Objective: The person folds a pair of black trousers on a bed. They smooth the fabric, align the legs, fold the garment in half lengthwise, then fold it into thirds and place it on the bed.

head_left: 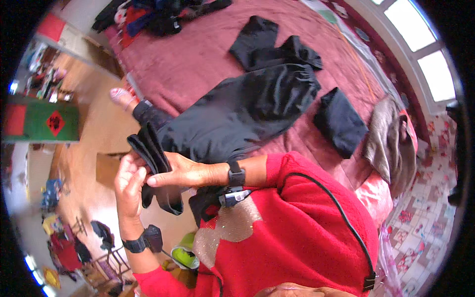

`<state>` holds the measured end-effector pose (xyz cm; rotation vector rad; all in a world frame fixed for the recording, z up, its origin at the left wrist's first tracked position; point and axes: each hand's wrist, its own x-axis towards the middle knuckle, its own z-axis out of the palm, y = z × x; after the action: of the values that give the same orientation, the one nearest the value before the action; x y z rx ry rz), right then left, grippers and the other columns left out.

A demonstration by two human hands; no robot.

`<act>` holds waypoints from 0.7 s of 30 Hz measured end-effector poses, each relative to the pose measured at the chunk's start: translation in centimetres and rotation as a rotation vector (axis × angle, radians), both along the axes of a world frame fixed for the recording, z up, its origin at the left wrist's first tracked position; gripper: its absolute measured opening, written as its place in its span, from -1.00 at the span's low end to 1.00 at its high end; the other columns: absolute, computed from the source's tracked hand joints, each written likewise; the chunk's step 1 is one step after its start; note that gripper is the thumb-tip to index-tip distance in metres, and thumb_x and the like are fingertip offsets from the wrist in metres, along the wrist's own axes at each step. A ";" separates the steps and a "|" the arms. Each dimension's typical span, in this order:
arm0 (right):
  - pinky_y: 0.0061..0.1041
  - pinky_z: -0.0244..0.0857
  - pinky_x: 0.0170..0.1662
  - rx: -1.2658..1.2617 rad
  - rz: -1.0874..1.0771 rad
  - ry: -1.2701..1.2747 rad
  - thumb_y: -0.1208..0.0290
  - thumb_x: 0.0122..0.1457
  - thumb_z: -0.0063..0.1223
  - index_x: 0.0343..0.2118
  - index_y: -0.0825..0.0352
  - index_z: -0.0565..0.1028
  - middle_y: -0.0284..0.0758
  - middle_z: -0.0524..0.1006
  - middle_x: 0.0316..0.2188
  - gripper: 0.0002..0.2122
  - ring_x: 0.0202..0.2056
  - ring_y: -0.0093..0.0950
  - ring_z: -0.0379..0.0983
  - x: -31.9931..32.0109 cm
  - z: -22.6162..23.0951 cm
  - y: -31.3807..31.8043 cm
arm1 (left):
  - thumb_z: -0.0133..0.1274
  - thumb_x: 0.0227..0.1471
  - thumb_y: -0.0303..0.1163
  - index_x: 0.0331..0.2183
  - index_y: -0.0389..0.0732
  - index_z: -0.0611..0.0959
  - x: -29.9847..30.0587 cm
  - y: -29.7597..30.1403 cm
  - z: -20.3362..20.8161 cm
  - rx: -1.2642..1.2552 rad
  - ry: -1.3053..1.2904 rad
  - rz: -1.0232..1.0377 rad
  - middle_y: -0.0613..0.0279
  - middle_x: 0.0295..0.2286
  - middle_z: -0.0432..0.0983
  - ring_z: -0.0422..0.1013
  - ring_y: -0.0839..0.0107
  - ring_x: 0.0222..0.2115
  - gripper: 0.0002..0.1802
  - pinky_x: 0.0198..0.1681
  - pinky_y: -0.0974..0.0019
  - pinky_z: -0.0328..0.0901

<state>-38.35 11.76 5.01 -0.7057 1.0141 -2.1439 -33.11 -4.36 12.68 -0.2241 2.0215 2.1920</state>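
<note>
A pair of shiny black trousers (242,106) lies across the pink bed cover (188,49), its gathered waistband toward the far right. The leg ends come over the bed's near left edge and hang folded between my hands. My left hand (131,183) is closed on the black cloth, thumb and fingertips bent together at its edge. From the other side, my right hand (180,171) grips the same folded part, thumb pointing left. Cloth partly hides the fingers of both hands. Both wrists wear black straps with small devices.
Farther back on the bed lies a loosely folded black garment (272,47); a folded dark cloth (340,121) and grey-brown cloth (391,143) lie right. Clothes are piled (158,17) at the far left corner. A cardboard box (110,168) and green shoe (185,257) are on the floor.
</note>
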 end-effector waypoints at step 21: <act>-0.47 0.37 -0.32 1.449 -0.747 0.033 0.48 0.08 0.19 -0.24 0.37 0.56 -0.31 0.57 -0.44 -0.81 -0.38 -0.47 0.49 -20.0 -12.1 41.9 | 0.06 0.15 -0.37 0.03 -0.25 0.52 -5.3 2.9 -15.8 -0.256 -0.318 0.000 0.16 -0.16 0.59 0.52 0.45 -0.19 -0.59 -0.19 0.44 0.37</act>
<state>-58.32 53.68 -7.13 0.4211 2.6005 -1.2152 -38.44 -1.48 -3.07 -0.5626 2.1050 1.7561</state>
